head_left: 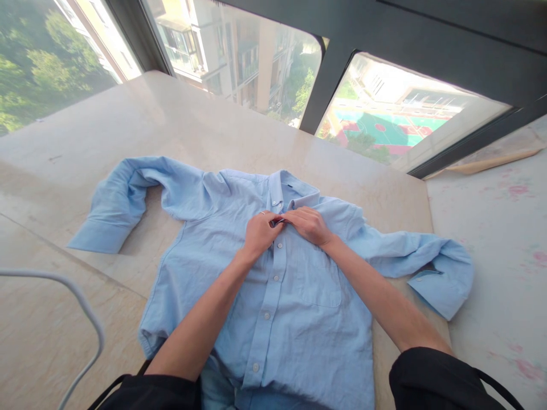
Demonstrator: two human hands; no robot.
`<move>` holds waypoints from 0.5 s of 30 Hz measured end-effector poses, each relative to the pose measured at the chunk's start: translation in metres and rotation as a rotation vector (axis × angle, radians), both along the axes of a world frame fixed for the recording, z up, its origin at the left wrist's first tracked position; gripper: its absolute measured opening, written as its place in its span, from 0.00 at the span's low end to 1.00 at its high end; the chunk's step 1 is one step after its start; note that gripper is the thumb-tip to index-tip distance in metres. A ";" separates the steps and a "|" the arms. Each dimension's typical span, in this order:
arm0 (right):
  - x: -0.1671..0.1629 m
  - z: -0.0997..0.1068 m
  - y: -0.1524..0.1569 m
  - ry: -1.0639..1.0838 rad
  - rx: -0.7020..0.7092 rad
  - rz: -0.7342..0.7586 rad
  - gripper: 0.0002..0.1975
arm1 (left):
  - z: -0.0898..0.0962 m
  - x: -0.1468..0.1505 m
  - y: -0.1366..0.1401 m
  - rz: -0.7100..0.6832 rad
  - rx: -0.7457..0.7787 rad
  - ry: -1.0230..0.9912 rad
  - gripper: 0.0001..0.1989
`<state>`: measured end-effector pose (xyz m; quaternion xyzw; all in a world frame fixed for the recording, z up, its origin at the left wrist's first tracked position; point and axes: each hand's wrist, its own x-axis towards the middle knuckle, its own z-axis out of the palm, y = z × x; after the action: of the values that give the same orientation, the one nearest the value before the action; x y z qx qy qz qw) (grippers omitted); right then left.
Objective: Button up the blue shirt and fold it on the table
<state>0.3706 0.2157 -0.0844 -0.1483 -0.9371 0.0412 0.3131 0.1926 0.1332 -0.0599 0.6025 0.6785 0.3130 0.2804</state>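
Observation:
A light blue button-up shirt (239, 285) lies front side up with both sleeves spread outward. Its collar (277, 191) points away from me, and white buttons run down the front placket (265, 319). Just below the collar, my left hand (261, 230) pinches the placket edge, a ring on one finger. Against it, my right hand (308, 225) has its fingers closed on the other side of the same opening. The fingertips of both hands meet there and hide the button and buttonhole between them. Lower buttons on the placket look fastened.
The shirt rests on a beige stone ledge (77, 171) beside dark-framed windows (316, 114). A white cable (92, 319) curves across the lower left. On the right stands a wall with pink floral paper (504, 256); its upper edge is peeling.

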 end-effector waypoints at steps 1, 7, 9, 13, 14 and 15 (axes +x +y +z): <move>0.000 0.000 0.000 0.000 -0.002 -0.002 0.12 | 0.000 -0.001 0.001 -0.010 -0.004 0.009 0.09; 0.000 0.005 -0.001 0.008 -0.006 0.008 0.12 | 0.001 -0.002 0.002 -0.046 0.002 0.058 0.10; -0.001 0.006 -0.002 0.024 -0.001 0.021 0.12 | 0.000 -0.001 0.001 -0.043 0.010 0.065 0.10; -0.001 0.007 -0.002 0.040 0.005 0.036 0.13 | -0.001 -0.003 0.001 -0.082 0.024 0.109 0.10; 0.000 0.008 -0.002 0.040 0.006 0.039 0.13 | -0.002 -0.004 0.002 -0.107 0.030 0.135 0.11; 0.000 0.008 -0.002 0.037 0.005 0.040 0.13 | -0.002 -0.005 0.002 -0.130 0.034 0.165 0.11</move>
<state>0.3703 0.2138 -0.0767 -0.1280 -0.9341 0.0479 0.3299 0.1881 0.1351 -0.0614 0.6737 0.6534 0.2550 0.2328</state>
